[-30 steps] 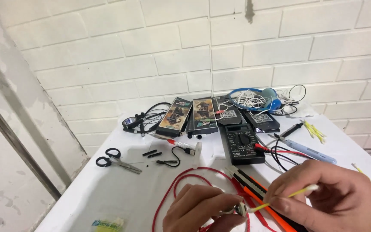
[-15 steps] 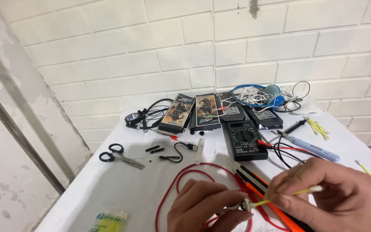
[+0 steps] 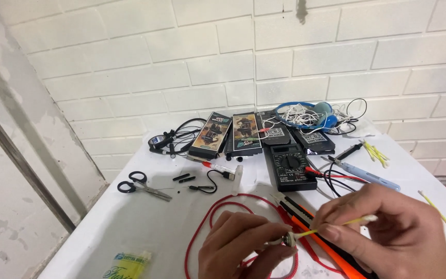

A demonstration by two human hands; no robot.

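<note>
My left hand (image 3: 243, 245) pinches a small round earbud (image 3: 286, 239) at the bottom centre of the view. My right hand (image 3: 393, 235) holds a yellow-stemmed cotton swab (image 3: 336, 226), its tip pressed against the earbud. A red cable (image 3: 218, 217) loops on the white table (image 3: 130, 222) under and behind my left hand. Orange and black probes (image 3: 316, 232) lie just beneath both hands.
A black multimeter (image 3: 290, 168) with red and black leads sits mid-table. Behind it lie flat boxes (image 3: 228, 135), blue headphones (image 3: 311, 114) and tangled wires. Black scissors (image 3: 140, 185) lie left, loose yellow swabs (image 3: 375, 152) right, a yellow-green packet (image 3: 127, 263) near the front edge. White brick wall behind.
The view has shifted slightly, so the table items sit a little higher and further right. Both hands stay together on the earbud and swab, with only small movement.
</note>
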